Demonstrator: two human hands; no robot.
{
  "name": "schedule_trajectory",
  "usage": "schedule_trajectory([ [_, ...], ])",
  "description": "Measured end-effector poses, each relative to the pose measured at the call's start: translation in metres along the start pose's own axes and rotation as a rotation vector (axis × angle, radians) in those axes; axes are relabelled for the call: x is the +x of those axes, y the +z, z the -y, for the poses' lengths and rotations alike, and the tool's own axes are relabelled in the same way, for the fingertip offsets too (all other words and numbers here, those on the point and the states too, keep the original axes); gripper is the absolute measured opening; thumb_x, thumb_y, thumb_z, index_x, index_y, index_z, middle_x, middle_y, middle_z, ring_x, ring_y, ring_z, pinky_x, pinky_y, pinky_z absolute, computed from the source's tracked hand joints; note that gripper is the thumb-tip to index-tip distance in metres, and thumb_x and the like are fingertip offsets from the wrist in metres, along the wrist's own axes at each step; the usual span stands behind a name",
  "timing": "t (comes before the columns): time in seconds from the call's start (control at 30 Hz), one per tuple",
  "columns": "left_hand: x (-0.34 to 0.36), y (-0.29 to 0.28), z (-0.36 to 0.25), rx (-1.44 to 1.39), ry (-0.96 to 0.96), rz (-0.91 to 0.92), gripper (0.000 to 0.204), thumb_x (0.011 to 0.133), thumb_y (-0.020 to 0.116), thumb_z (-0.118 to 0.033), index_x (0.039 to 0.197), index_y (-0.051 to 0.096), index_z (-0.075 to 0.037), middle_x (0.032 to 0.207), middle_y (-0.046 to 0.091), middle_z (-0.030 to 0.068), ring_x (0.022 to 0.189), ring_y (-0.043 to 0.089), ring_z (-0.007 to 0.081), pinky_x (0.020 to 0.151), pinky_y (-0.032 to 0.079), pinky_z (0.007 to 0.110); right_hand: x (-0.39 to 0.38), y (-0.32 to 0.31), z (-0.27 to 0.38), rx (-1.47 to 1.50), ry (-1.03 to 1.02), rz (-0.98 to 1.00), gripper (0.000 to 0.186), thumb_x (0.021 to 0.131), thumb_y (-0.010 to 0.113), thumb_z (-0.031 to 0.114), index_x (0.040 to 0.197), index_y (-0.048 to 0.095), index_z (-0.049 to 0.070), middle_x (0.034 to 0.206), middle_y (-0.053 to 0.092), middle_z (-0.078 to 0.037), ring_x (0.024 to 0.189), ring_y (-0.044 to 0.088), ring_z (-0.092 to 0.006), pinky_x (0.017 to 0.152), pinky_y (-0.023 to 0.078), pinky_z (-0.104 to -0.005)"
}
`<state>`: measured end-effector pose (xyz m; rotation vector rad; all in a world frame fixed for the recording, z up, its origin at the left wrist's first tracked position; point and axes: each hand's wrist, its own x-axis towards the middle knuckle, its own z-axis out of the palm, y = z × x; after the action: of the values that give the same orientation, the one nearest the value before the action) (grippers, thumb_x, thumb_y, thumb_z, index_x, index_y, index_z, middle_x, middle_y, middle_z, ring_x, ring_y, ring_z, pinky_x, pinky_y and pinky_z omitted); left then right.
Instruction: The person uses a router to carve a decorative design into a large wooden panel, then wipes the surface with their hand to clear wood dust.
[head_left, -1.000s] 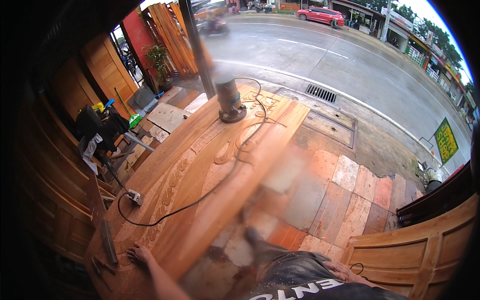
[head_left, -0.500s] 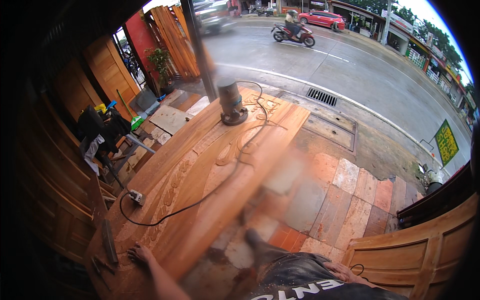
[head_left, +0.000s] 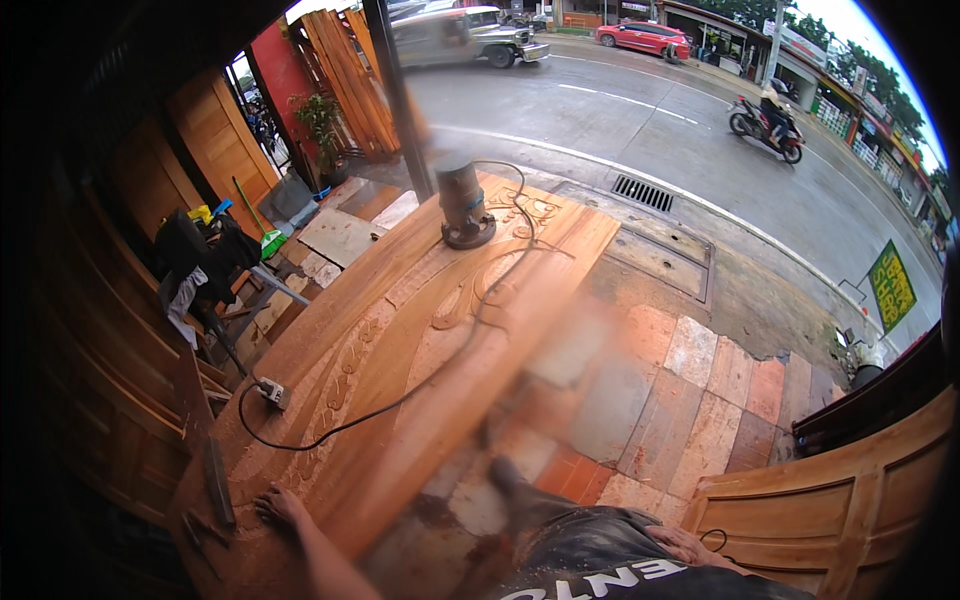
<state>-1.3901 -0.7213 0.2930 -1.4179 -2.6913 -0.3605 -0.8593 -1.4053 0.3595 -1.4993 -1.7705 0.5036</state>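
A long carved wooden door panel (head_left: 400, 330) lies lengthwise before me, with scroll and leaf relief on its surface. My left hand (head_left: 283, 507) rests on its near end, fingers apart, holding nothing. Beside that hand lie a dark flat bar (head_left: 218, 482) and some thin carving tools (head_left: 192, 530). At the far end a router (head_left: 465, 210) stands upright on the panel. Its black cord (head_left: 430, 378) loops back along the wood to a socket block (head_left: 272, 393) at the left edge. My right hand (head_left: 685, 545) lies on my dark, dust-specked clothing, fingers laid out, with nothing visible in it.
Another panelled door (head_left: 840, 500) leans at the lower right. Patchwork paving (head_left: 690, 410) lies right of the panel. Dark items with a cloth (head_left: 195, 270) stand at the left, near a green broom (head_left: 272, 242). A post (head_left: 400, 110) rises by the wet street (head_left: 600, 120).
Both hands, the router and the panel stay in place. On the street, the motorbike has moved to the right and a jeepney has come further into view from the left.
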Motion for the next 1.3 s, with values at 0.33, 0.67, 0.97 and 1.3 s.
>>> schedule_trajectory([
  [0.33,0.001,0.015,-0.008,0.027,0.009,0.004,0.082,0.108,0.032,-0.056,0.158,0.033,0.010,0.169,0.024,0.0268,0.159,0.018,0.0425,0.128,0.009,0.057,0.003,-0.005,-0.006,0.011,0.007,0.002,0.054,0.107,0.045,0.026,0.157,0.034,0.011,0.160,0.036,-0.033,0.143,0.046,-0.0483,0.112,0.041,-0.0574],
  [0.67,-0.001,0.018,-0.014,0.127,-0.014,-0.023,0.081,0.109,0.031,-0.057,0.158,0.036,0.007,0.169,0.026,0.0255,0.157,0.024,0.0416,0.126,0.014,0.058,-0.015,-0.016,-0.025,0.068,0.022,-0.012,0.057,0.107,0.046,0.025,0.161,0.030,0.015,0.163,0.032,-0.032,0.146,0.042,-0.0473,0.116,0.037,-0.0574],
  [0.97,-0.010,0.015,-0.014,0.083,-0.043,-0.039,0.080,0.109,0.031,-0.057,0.158,0.037,0.006,0.170,0.025,0.0253,0.158,0.020,0.0423,0.127,0.013,0.059,-0.002,-0.047,-0.034,0.111,-0.054,-0.043,0.069,0.104,0.053,0.040,0.164,0.029,0.017,0.161,0.035,-0.031,0.145,0.044,-0.0468,0.113,0.039,-0.0567],
  [1.3,-0.017,0.024,-0.024,0.185,0.033,-0.061,0.077,0.109,0.034,-0.054,0.155,0.042,0.007,0.164,0.036,0.0260,0.154,0.031,0.0437,0.126,0.020,0.057,-0.013,-0.021,-0.044,-0.004,-0.026,-0.019,0.063,0.105,0.051,0.034,0.161,0.032,0.015,0.159,0.038,-0.032,0.142,0.047,-0.0477,0.111,0.042,-0.0573],
])
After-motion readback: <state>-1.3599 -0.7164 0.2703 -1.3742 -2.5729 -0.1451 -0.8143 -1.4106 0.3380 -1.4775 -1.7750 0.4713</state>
